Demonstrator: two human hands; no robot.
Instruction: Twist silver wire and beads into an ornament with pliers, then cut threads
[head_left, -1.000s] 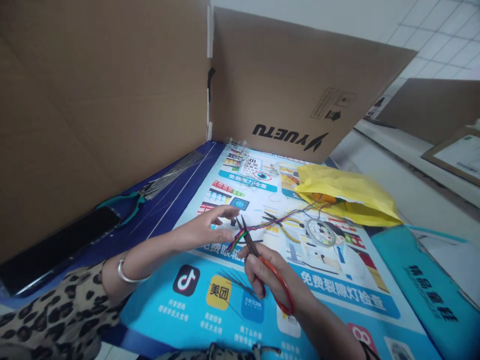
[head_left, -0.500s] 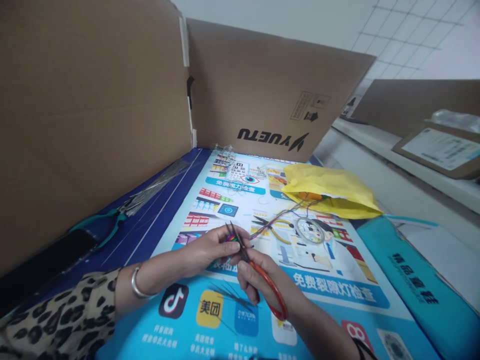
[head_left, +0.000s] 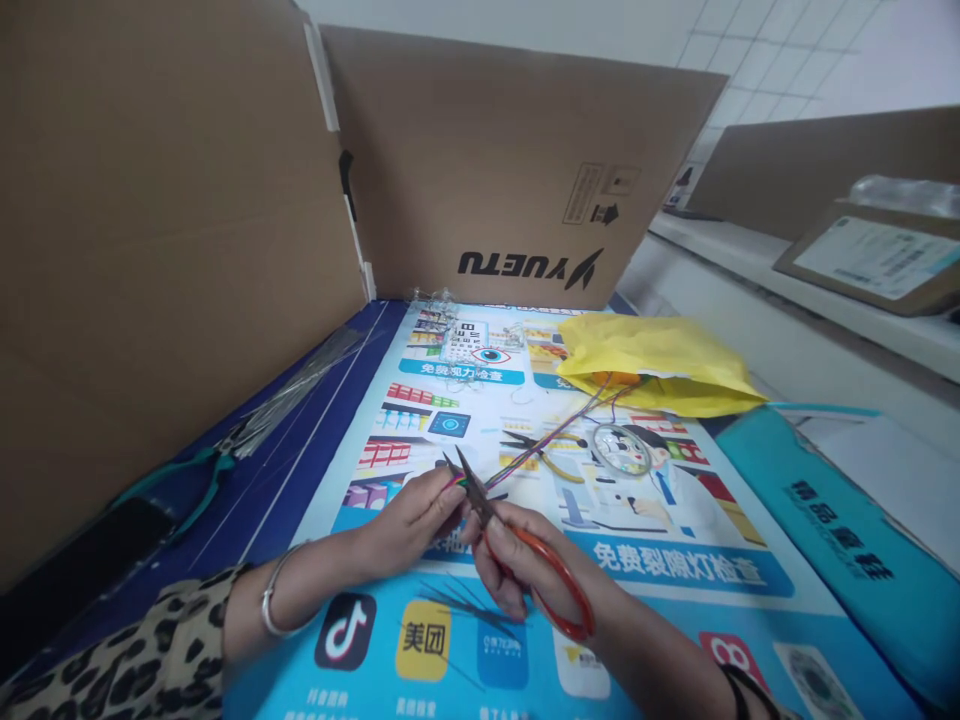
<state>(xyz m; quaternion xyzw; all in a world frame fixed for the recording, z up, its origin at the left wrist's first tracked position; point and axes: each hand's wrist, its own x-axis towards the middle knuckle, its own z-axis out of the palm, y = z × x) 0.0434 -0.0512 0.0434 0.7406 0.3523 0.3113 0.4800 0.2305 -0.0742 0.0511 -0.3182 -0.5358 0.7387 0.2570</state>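
Observation:
My left hand is closed, pinching a bundle of multicoloured threads between thumb and fingers. From there the threads stretch back to the opening of a yellow bag. My right hand grips scissors with red-orange handles. Their dark blades are slightly apart and point up and left, right beside the left fingertips, at the threads. Whether the blades touch the threads is hard to tell. Thin dark wires or sticks lie on the printed sheet below my hands.
Yellow-handled pliers and a round clear spool lie beyond my hands. At left are teal-handled pliers and a bundle of thin wires. Cardboard panels stand behind and left. A teal box sits at right.
The scissors and my right hand have shifted slightly, and the threads now look tauter and straighter. My left hand keeps its pinch. The whole view has tilted a little.

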